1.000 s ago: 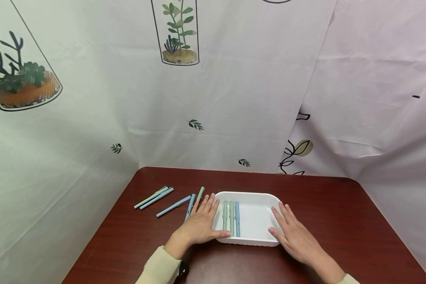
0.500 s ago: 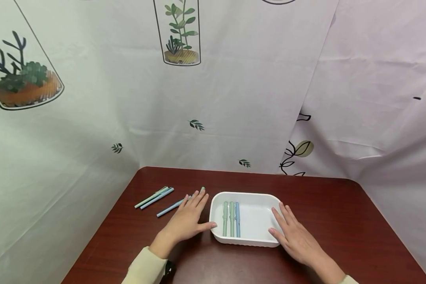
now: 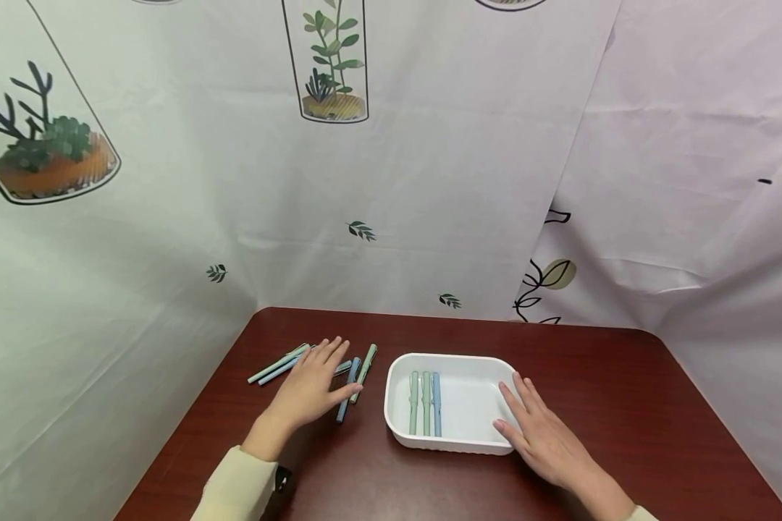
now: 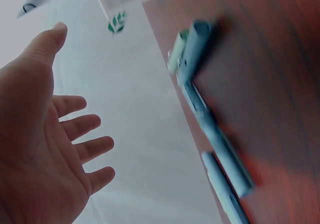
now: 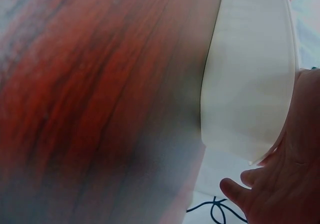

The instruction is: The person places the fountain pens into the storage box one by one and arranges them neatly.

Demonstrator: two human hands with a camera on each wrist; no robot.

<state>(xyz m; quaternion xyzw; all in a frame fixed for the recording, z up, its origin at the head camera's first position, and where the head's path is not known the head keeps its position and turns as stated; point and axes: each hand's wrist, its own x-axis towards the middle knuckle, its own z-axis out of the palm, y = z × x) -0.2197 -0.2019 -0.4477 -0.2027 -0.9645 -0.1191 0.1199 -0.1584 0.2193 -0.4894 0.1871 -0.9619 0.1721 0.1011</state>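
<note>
My left hand [image 3: 308, 387] hovers over the loose pens on the left, fingers spread and holding nothing; the left wrist view has its palm facing the pens across a gap. Under and beside it lie a light green pen [image 3: 368, 365] and a blue pen [image 3: 343, 407], with another blue pen [image 4: 225, 156] partly hidden in the head view. My right hand [image 3: 541, 430] rests with extended fingers at the right rim of a white tray [image 3: 476, 441]. Along the tray's left side stand two green pens [image 3: 426, 405] and a blue pen [image 3: 437, 405], side by side.
Farther left, a green pen [image 3: 270, 372] and a blue pen [image 3: 275, 371] lie side by side, partly behind the left hand. All rest on a dark red wooden table [image 3: 593, 376]. A white printed cloth [image 3: 391, 181] hangs behind its far edge.
My left hand has let go of the tray's left rim and moved left over the loose pens. My right hand stays at the tray's right rim.
</note>
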